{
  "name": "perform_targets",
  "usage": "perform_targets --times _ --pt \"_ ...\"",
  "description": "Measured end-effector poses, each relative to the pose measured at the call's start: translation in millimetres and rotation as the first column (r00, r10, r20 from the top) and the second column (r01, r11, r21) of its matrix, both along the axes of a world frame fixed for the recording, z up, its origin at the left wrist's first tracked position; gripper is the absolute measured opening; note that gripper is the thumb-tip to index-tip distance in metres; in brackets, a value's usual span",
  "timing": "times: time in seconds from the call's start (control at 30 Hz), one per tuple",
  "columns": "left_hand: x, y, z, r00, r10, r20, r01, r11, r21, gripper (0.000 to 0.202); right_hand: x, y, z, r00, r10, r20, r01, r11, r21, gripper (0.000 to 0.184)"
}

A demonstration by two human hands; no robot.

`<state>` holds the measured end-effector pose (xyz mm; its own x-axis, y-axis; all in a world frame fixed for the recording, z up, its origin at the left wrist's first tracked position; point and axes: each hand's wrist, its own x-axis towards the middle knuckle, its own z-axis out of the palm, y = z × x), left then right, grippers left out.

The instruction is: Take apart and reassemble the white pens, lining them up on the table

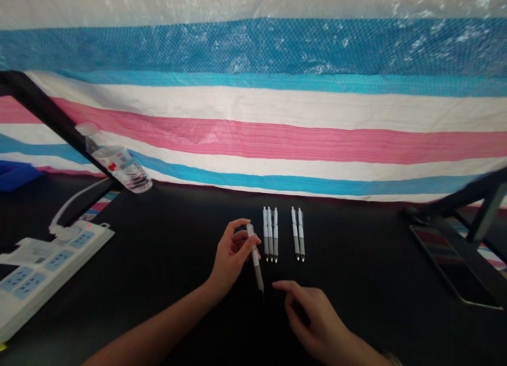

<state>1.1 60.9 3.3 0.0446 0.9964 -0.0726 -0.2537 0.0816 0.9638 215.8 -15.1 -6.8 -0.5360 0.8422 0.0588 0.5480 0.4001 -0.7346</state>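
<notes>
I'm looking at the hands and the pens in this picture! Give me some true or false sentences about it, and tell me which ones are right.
1. The left hand holds a pen. True.
2. The right hand holds a pen too. False: it holds nothing.
3. The pens lying on the table form one single group. False: there are three pens together and two pens beside them.
4. A white power strip lies on the left side of the table. True.
5. The tilted water bottle is empty. False: it has water in it.
</notes>
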Motion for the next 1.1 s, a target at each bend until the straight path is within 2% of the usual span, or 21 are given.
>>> perform_targets --times 0.13,0.27,0.43,0.57,0.7,0.77,0.83,0.9,1.0,1.1 --pt "-1 6 3.0 0.998 0.003 -0.063 -0.003 1.000 0.010 0.043 -1 0 -0.2 1.000 0.008 -0.018 -0.008 1.000 0.009 0.046" --pt "-2 28 3.0 0.981 -0.005 -0.195 0.013 0.999 0.040 0.050 -2 0 -0.3 1.000 0.011 -0.028 -0.011 1.000 0.003 0.043" --pt "4 63 -5.9 0.899 0.056 -0.434 0.038 0.978 0.205 0.049 -1 1 -3.6 1.000 0.000 -0.028 0.001 1.000 0.030 0.042" --pt "9 72 -15.4 0.879 0.086 -0.468 0.025 0.974 0.225 0.050 1 1 -5.9 0.999 -0.009 -0.042 0.011 0.999 0.051 0.040" --pt "7 62 -17.3 0.878 0.141 -0.457 -0.048 0.977 0.209 0.046 3 3 -3.8 0.999 -0.022 -0.033 0.025 0.997 0.069 0.041" --pt "4 53 -13.9 0.873 0.105 -0.477 -0.029 0.986 0.165 0.046 6 5 -1.8 0.999 -0.031 -0.022 0.033 0.993 0.113 0.041" --pt "0 40 -9.3 0.874 0.045 -0.483 0.012 0.993 0.114 0.048 11 11 0.0 0.999 -0.052 0.004 0.050 0.976 0.210 0.041" --pt "-3 27 -5.4 0.881 -0.028 -0.472 0.076 0.994 0.084 0.047 17 19 0.6 0.994 -0.092 0.063 0.064 0.932 0.356 0.044" --pt "-5 11 -2.8 0.873 -0.132 -0.470 0.202 0.974 0.102 0.046 25 32 -2.8 0.952 -0.174 0.253 0.011 0.844 0.536 0.055" --pt "-7 -2 -1.2 0.843 -0.141 -0.518 0.252 0.956 0.150 0.048 27 39 -10.7 0.882 -0.242 0.404 -0.090 0.756 0.648 0.054"
